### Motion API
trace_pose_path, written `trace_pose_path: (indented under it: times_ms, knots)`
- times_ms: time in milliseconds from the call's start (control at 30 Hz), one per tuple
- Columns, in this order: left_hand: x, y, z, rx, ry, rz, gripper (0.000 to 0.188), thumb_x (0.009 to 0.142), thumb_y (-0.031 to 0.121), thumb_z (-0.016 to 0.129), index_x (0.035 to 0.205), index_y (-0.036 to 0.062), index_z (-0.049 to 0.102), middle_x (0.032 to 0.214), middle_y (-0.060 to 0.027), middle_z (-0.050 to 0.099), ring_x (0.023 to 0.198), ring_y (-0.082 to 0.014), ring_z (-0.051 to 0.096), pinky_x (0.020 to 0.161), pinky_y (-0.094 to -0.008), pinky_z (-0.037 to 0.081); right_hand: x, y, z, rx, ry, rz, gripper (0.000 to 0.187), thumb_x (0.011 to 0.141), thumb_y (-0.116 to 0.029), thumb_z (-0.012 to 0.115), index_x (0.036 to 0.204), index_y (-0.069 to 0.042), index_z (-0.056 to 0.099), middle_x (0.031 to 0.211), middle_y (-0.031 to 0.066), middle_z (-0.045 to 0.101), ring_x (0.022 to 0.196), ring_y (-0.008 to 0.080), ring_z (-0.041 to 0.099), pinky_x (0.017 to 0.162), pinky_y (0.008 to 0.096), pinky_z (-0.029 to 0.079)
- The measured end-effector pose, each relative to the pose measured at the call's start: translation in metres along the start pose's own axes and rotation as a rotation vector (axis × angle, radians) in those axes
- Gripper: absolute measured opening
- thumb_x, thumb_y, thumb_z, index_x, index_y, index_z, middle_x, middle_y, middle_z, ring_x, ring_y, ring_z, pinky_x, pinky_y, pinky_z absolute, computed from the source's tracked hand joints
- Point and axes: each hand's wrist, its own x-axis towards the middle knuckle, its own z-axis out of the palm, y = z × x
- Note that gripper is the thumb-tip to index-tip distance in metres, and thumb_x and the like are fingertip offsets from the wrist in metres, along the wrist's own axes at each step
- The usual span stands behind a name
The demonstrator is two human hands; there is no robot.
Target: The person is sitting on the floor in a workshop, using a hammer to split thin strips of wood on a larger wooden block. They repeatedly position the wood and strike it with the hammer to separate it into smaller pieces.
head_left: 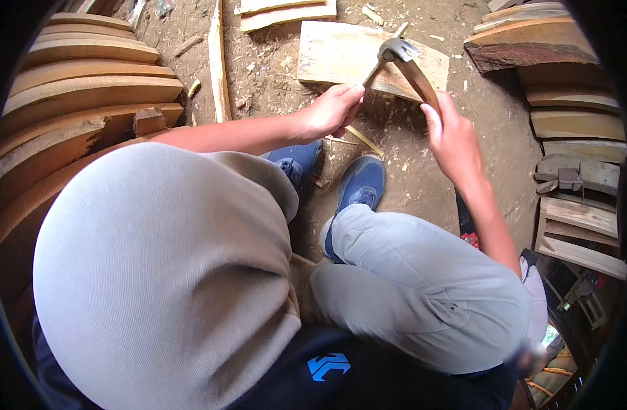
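My right hand [454, 137] is closed around the wooden handle of a claw hammer [416, 80]. The hammer's metal head is up at the far end, over a pale flat board [334, 51] lying on the ground. Between the fingertips of my left hand [334, 109] is a thin dark rod [374, 73], slanting up to the hammer head. A pale narrow tip shows just beyond the head; whether it belongs to the rod I cannot tell. The rod's exact kind is unclear, and its lower end is hidden in my fingers.
Stacked wooden planks [101, 68] curve along the left side. More boards [577, 123] are piled at the right. A long strip of wood [219, 65] lies on the dirt floor [259, 61] among shavings. My blue shoes [363, 183] are below my hands.
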Motion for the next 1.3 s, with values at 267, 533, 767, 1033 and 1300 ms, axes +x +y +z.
trace_pose_path:
  times_ms: [267,533,767,1033,1300]
  knots:
    - [-0.005,0.000,0.000,-0.028,0.013,-0.015,0.032,0.107,0.041,0.042,0.084,0.0198,0.043,0.063,0.0091,0.029,0.053,-0.0065,0.025,0.046,-0.0259,0.023,0.003,-0.008,-0.002,0.006,-0.022,0.075,0.026,0.104,-0.028,0.049,0.121,-0.009,0.049,0.076,0.0267,0.066,0.073,0.0497,0.065,0.057,0.0578,0.048]
    - [0.001,0.002,-0.003,-0.008,0.006,-0.027,0.032,0.107,0.042,0.043,0.083,0.0201,0.044,0.064,0.0092,0.026,0.054,-0.0063,0.023,0.047,-0.0263,0.022,0.002,-0.011,-0.001,-0.006,-0.027,0.022,0.021,0.103,-0.028,0.050,0.112,-0.008,0.048,0.075,0.0274,0.066,0.075,0.0506,0.065,0.059,0.0586,0.048]
    - [0.000,0.002,-0.003,-0.033,0.017,-0.042,0.032,0.107,0.042,0.041,0.083,0.0209,0.042,0.065,0.0093,0.026,0.054,-0.0065,0.024,0.047,-0.0261,0.022,0.011,-0.003,-0.004,-0.026,-0.092,0.069,0.022,0.103,-0.027,0.051,0.114,-0.007,0.050,0.077,0.0290,0.066,0.076,0.0500,0.065,0.059,0.0578,0.050]
    - [0.000,0.003,-0.004,-0.034,0.017,-0.032,0.034,0.107,0.042,0.040,0.080,0.0209,0.041,0.065,0.0087,0.026,0.055,-0.0069,0.025,0.047,-0.0257,0.022,0.016,-0.028,-0.035,0.362,0.293,0.027,0.020,0.104,-0.025,0.053,0.114,-0.008,0.056,0.072,0.0219,0.066,0.067,0.0402,0.069,0.053,0.0468,0.047]
    - [-0.013,-0.006,-0.011,-0.036,0.070,0.058,0.032,0.104,0.039,0.041,0.079,0.0192,0.043,0.062,0.0084,0.029,0.052,-0.0070,0.025,0.046,-0.0262,0.019,0.001,0.012,0.011,0.160,0.225,0.194,0.031,0.097,-0.033,0.061,0.120,-0.012,0.061,0.089,0.0204,0.070,0.084,0.0418,0.069,0.069,0.0490,0.051]
